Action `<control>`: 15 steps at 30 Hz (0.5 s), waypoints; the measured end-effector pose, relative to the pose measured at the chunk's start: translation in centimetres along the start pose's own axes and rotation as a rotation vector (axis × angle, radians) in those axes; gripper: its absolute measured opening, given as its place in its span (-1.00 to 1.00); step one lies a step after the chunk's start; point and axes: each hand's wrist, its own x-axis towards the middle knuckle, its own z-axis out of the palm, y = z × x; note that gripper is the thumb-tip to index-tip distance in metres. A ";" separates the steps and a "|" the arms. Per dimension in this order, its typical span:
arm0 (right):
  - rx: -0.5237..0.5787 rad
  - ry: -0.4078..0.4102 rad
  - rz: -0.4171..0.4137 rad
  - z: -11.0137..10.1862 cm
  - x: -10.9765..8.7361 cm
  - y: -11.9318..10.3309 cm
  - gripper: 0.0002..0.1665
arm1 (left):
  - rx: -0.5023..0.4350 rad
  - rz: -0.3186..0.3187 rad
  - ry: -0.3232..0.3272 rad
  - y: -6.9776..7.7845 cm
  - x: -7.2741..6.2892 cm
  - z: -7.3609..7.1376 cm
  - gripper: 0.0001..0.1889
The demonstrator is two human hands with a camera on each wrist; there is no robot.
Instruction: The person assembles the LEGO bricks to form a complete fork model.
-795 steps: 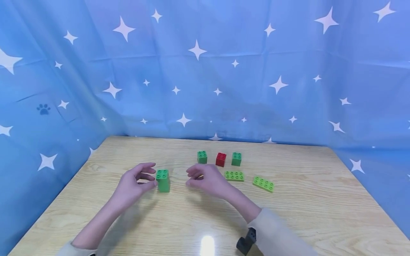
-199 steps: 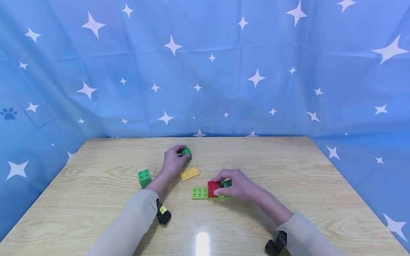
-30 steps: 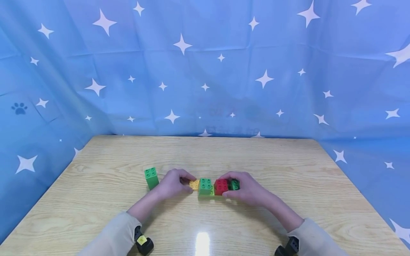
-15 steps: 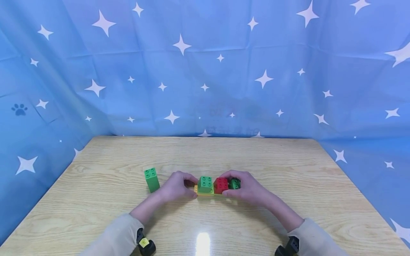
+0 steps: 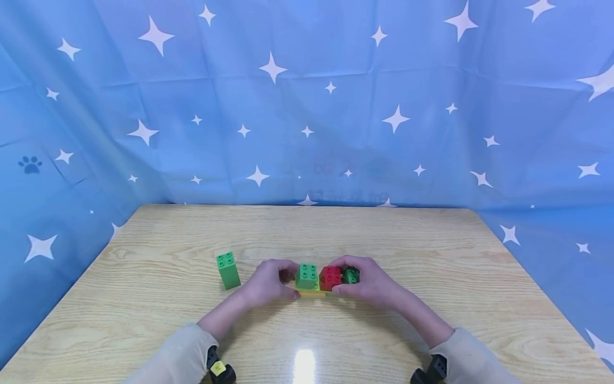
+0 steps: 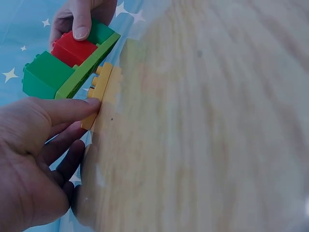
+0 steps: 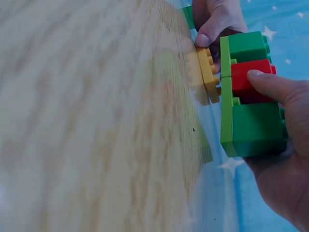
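My right hand [image 5: 371,280] grips a built row of toy building bricks, its thumb pressed to the red brick [image 7: 243,92]. In the right wrist view, that red brick spans two lime plates [image 7: 226,111], with one green brick [image 7: 247,46] and another green brick [image 7: 256,128] at either side. The row is held up off the table. My left hand [image 5: 269,284] pinches a yellow plate [image 6: 101,89] by one end between thumb and fingers. The plate lies low at the tabletop, studs up, under the row's left part, with a gap showing between them.
A tall green block [image 5: 228,271] stands upright on the table, just left of my left hand. The wooden table [image 5: 408,234] ends at the back against a blue star-printed curtain [image 5: 336,106].
My left hand has slid the yellow plate rightward, from beside the row to beneath its left part. The right hand keeps its grip, with the row lifted slightly.
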 end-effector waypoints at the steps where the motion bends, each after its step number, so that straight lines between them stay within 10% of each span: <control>1: 0.000 0.000 0.000 0.0 0.1 0.0 -0.55 | 0.001 -0.003 0.000 0.0 0.0 0.0 -0.47; 15: -0.020 0.028 -0.007 0.7 0.7 -0.7 -0.55 | -0.178 -0.017 0.031 0.6 -1.3 -1.3 -0.30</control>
